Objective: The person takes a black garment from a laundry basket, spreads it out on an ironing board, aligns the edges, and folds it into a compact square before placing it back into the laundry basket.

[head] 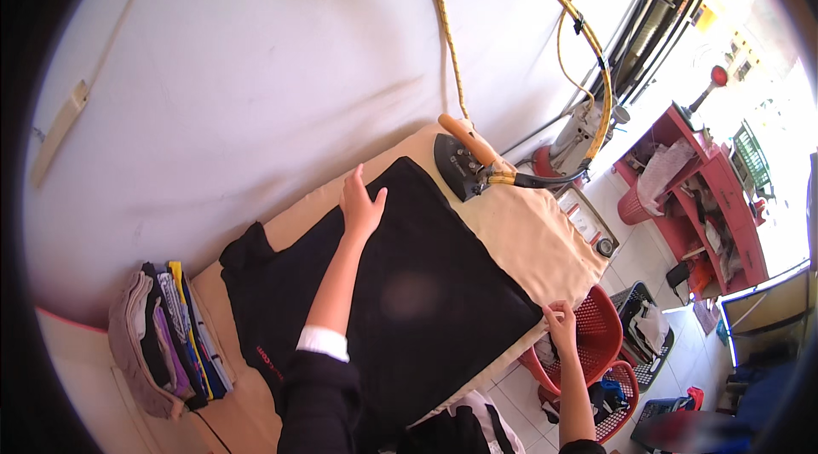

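A black shirt [434, 288] with red lettering lies spread over the beige cloth of an ironing table [511, 224]. My left hand [363, 208] rests near the shirt's upper edge, fingers apart and gripping nothing. With thumb and fingers, my right hand [560, 320] pinches the shirt's corner at the table's right edge. Beyond the shirt's hem, a steam iron [461, 166] with a wooden handle stands on the cloth, joined to a yellow and black hose. Folded clothes [169, 339] are stacked at the table's left end.
Red plastic baskets [594, 339] and a dark basket [645, 326] holding clothes stand on the tiled floor at the right. A metal steam boiler [575, 131] is beyond the table. Hoses [601, 51] hang beside the white wall. Further right is a red shelf unit [709, 205].
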